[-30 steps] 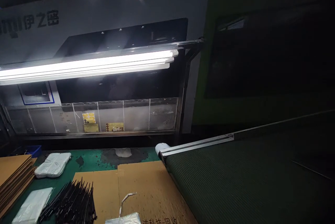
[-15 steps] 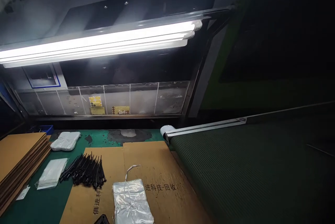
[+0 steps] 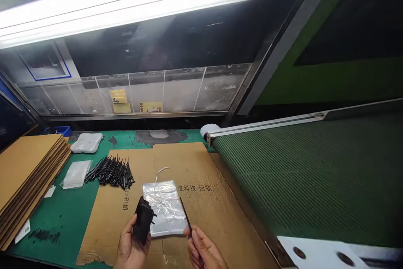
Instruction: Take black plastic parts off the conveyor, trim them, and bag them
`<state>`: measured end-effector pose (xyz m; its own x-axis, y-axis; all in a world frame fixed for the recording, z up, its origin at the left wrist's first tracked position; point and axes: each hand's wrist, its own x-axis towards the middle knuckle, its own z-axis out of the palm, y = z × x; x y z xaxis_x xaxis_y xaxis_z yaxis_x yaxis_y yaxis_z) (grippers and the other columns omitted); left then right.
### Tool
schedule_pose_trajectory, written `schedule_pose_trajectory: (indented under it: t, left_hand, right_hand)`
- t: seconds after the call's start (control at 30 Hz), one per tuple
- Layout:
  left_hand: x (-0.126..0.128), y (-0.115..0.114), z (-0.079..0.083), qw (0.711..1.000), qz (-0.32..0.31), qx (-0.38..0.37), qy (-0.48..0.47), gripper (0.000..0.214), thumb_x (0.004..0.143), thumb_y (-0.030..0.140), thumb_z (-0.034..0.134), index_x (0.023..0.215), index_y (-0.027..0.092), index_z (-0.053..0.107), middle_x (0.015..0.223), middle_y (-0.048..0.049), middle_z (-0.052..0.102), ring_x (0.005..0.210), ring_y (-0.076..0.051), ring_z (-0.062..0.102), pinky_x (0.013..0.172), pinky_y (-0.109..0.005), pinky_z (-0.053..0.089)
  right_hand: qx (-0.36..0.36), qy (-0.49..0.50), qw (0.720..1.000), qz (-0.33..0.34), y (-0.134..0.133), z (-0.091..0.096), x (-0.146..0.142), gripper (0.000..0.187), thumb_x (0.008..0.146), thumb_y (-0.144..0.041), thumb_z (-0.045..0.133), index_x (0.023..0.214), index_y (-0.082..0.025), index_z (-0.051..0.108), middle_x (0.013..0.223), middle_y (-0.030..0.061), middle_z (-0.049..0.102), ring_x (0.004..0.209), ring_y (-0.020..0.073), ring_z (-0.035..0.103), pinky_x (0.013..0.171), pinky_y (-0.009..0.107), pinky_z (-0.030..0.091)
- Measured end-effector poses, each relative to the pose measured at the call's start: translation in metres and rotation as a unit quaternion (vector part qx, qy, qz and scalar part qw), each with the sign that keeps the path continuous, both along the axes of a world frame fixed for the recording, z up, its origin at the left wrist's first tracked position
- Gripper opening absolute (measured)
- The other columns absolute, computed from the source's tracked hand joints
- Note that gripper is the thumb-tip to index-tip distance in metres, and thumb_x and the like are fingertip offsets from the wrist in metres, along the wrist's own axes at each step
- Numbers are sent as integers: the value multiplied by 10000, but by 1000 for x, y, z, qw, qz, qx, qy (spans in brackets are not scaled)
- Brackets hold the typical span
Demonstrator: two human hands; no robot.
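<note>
In my left hand is a black box-shaped plastic part with short prongs on its right side; fingers and thumb wrap its lower end. My right hand pinches a thin black rod near its lower end, tip pointing up and left. Between the hands, a tied bundle of clear plastic bags lies on a flat cardboard sheet. The left hand and black part overlap the bundle's left edge in view. Behind it, a pile of similar thin black rods rests on the cardboard.
Stacked cardboard sheets stand at the left. Two packs of clear bags lie on the green tabletop. A ribbed green conveyor belt runs along the right, with a metal-edged frame. A bright tube lamp hangs overhead.
The view has tipped downward and brought both hands into sight. The black part, only a corner at the bottom edge before, now shows whole in my left hand; the rod in my right hand has appeared.
</note>
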<state>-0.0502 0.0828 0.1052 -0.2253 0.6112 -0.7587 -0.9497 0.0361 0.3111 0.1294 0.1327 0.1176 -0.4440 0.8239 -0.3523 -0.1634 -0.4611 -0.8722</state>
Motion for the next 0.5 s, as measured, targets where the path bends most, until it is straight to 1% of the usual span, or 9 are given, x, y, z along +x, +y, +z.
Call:
schedule_pose_trajectory:
  t: [0.07,0.13,0.17,0.23,0.27,0.33,0.4,0.43,0.5]
  left_hand:
    - [4,-4,17,999,10,41,-23,108,773,158,543,827,97,614,675,-64,659,553,-127,583,524,-244,467]
    - [2,-9,29,998,2,41,-39,131,790,148,507,851,93,609,643,-61,646,542,-124,572,506,-236,460]
    - [-2,-12,33,999,-4,26,-31,137,791,141,497,858,95,608,635,-58,643,550,-126,575,509,-237,461]
    - [-14,-23,33,1000,-8,-14,26,154,779,129,490,876,108,607,681,-61,657,591,-132,593,528,-242,467]
    - [-22,-29,30,997,-8,-34,63,162,766,124,493,880,115,608,716,-63,663,629,-136,604,547,-240,470]
    - [-38,-41,16,987,-3,-55,152,200,734,116,510,908,145,605,786,-53,667,722,-148,617,612,-252,482]
    - [-51,-50,-4,966,-11,-67,251,244,699,122,557,934,180,589,810,-25,653,758,-152,612,620,-256,480]
    - [-56,-51,-15,951,-16,-77,300,257,682,125,587,931,187,579,801,-10,641,741,-143,604,604,-245,475]
    - [-61,-49,-38,932,-11,-103,348,276,649,114,631,904,189,556,786,16,617,715,-115,585,603,-219,463]
  right_hand:
    - [35,0,999,15,-10,18,-9,466,715,-634,523,799,-176,545,542,-51,347,472,76,305,461,193,299]
    - [87,-29,996,1,-16,22,-10,440,745,-616,497,813,-185,545,587,-28,408,536,100,380,526,210,355]
    - [114,-59,992,-22,-18,18,-7,432,752,-614,484,812,-190,542,616,-16,440,577,113,414,564,219,377]
    - [146,-140,977,-72,-23,0,6,423,751,-615,471,804,-200,538,664,1,489,646,137,459,619,231,397]
    - [148,-184,968,-90,-27,-13,17,424,742,-617,475,793,-201,542,675,7,509,666,146,476,635,234,404]
    - [121,-251,956,-91,-40,-45,42,428,716,-618,491,750,-197,561,678,21,550,688,167,513,654,247,419]
    - [68,-301,949,-59,-62,-77,69,430,678,-621,519,666,-197,584,689,49,604,719,208,559,677,276,438]
    - [34,-335,940,-50,-75,-90,81,434,663,-627,525,623,-200,594,683,62,626,724,232,578,677,296,446]
    - [-33,-412,909,-44,-107,-106,100,408,668,-607,540,592,-215,627,677,79,658,735,275,608,673,331,461]
